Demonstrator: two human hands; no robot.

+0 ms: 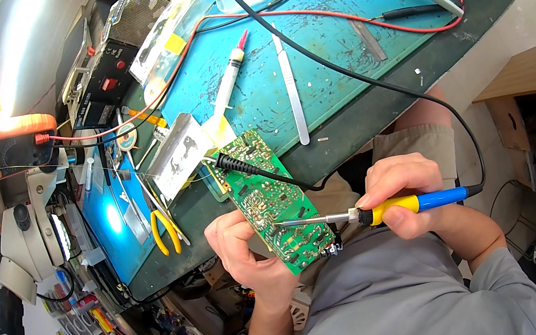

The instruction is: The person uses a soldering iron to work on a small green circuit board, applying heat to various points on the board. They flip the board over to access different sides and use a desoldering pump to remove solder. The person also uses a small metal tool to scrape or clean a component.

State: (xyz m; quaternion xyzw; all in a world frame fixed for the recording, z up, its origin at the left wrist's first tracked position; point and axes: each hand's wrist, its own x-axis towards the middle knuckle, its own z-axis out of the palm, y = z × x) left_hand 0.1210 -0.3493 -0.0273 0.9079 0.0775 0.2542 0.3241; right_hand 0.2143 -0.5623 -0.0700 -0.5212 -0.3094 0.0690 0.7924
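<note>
My left hand [252,257] grips a green circuit board [283,207] by its left edge, with its soldered face toward me. Between the thumb and fingers of my right hand [403,193] is a soldering iron [417,204] with a yellow and blue handle. Its long metal tip points left and lies at the solder joints near the board's left middle; whether it touches them I cannot tell. A black cable [258,171] with a ribbed strain relief crosses the board's upper part. The far end of the board is close to the bench edge.
A blue mat [325,39] on the bench carries a syringe [228,79], a metal spatula-like tool [290,87] and red and black test leads. Yellow-handled pliers [165,231] lie left, near an orange multimeter [9,147]. The iron's black cord [366,80] arcs over the bench.
</note>
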